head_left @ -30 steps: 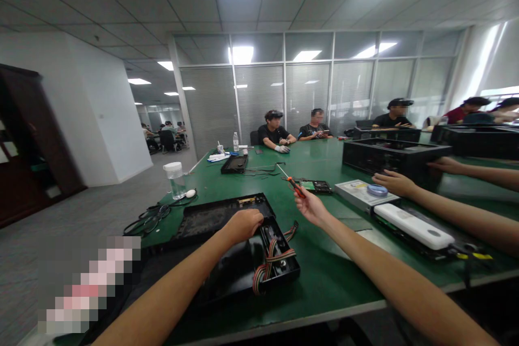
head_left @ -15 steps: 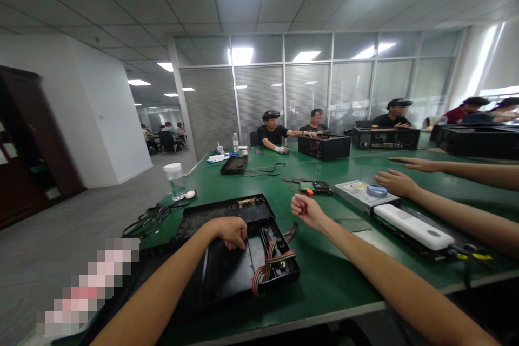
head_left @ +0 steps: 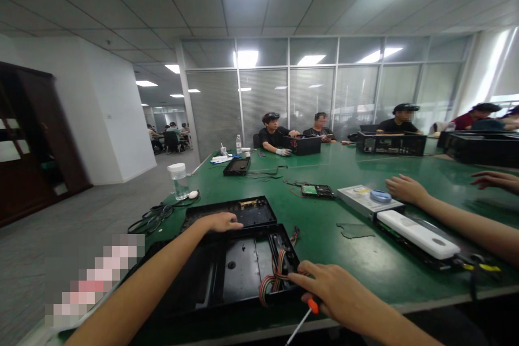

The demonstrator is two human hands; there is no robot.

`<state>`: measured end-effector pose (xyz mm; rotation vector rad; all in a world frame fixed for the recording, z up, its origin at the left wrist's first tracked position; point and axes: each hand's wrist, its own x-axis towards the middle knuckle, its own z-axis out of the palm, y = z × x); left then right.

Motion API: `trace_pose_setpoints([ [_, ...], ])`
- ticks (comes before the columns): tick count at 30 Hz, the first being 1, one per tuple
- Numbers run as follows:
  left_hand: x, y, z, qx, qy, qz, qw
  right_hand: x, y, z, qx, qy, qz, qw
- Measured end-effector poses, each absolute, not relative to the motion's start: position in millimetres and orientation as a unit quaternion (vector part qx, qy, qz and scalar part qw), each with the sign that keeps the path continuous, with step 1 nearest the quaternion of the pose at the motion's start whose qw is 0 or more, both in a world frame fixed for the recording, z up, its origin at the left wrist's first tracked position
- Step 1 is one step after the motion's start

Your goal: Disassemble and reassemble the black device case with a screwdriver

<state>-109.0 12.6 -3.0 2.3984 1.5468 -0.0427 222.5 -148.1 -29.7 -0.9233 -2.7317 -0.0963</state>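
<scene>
My left hand [head_left: 221, 222] lies on the far rim of an open black computer case [head_left: 239, 267], fingers stretched along the edge. My right hand [head_left: 326, 291] is at the case's near right corner, closed round an orange-handled screwdriver [head_left: 305, 316] whose shaft points down towards me. Its index finger reaches out to a striped ribbon cable [head_left: 274, 279] hanging over the case wall. A flat black panel [head_left: 243, 212] lies just beyond the case.
On the green table [head_left: 348, 254] another person's hands [head_left: 405, 189] rest near a silver drive [head_left: 365, 199] and a white bar [head_left: 417, 226]. A circuit board [head_left: 317, 190], loose cables [head_left: 156, 218] and a water bottle [head_left: 178, 180] lie further off. Other people sit at the far end with black cases.
My right hand has pulled back from mid-table to the case's near corner with the screwdriver, now pointing down. My left hand shifted to the far rim. The neighbour's big black case was slid to the far end.
</scene>
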Motion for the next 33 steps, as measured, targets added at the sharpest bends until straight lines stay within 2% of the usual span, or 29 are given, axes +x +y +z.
trace_pose_setpoints([
  [6,-107,15,-8,0.894,0.445,-0.036,0.038,239,-146,-35,-0.341,-0.929,-0.036,0.138],
  [13,-99,-10,56,0.909,0.417,0.015,-0.016,228,-108,-32,-0.347,-0.931,0.001,0.112],
  [18,-87,-68,92,0.927,0.371,0.025,-0.049,208,-42,-28,-0.342,-0.931,0.025,0.124],
  [21,-78,-115,91,0.924,0.374,0.039,-0.069,194,-6,-33,-0.323,-0.933,0.042,0.155],
  [25,-71,-160,73,0.922,0.384,0.005,-0.043,192,21,-46,-0.283,-0.941,0.031,0.184],
  [33,-70,-181,48,0.921,0.389,-0.013,0.002,252,46,-55,-0.317,-0.924,-0.051,0.205],
])
